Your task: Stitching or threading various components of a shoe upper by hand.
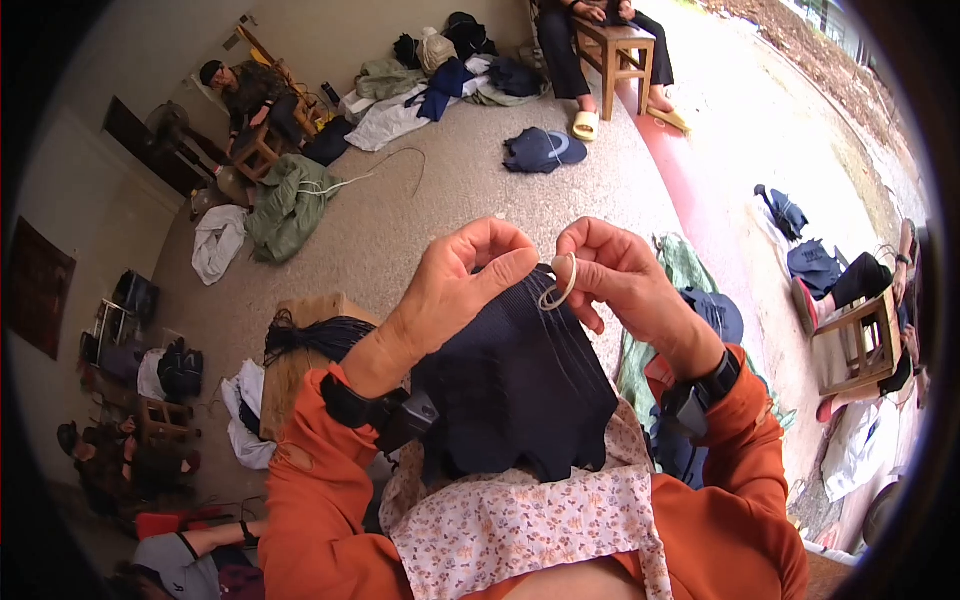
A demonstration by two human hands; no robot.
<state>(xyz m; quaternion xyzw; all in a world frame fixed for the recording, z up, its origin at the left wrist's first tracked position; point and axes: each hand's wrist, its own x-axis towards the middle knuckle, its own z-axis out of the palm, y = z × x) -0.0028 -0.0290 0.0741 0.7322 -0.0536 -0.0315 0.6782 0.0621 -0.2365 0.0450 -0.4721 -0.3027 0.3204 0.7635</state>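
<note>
In front of my chest hangs a dark navy piece of fabric (515, 390) with a finely ribbed or mesh top and a scalloped lower edge. My left hand (460, 290) is closed at its upper edge, thumb pressed to the fingers; the fingertips partly hide what they grip. Close beside it, my right hand (630, 290) pinches a thin cream loop (556, 297), which looks like a rubber band, at the fabric's upper corner. Thin dark threads run down the fabric's right side. A floral apron (530, 520) covers my lap beneath it.
Left of me, a wooden stool (290, 385) bears a bundle of dark cords (315, 335). Navy caps (710, 315) lie on green sheeting at my right. Ahead on the floor is another navy cap (545, 150); a green sack (290, 210) lies farther left. Several people sit around.
</note>
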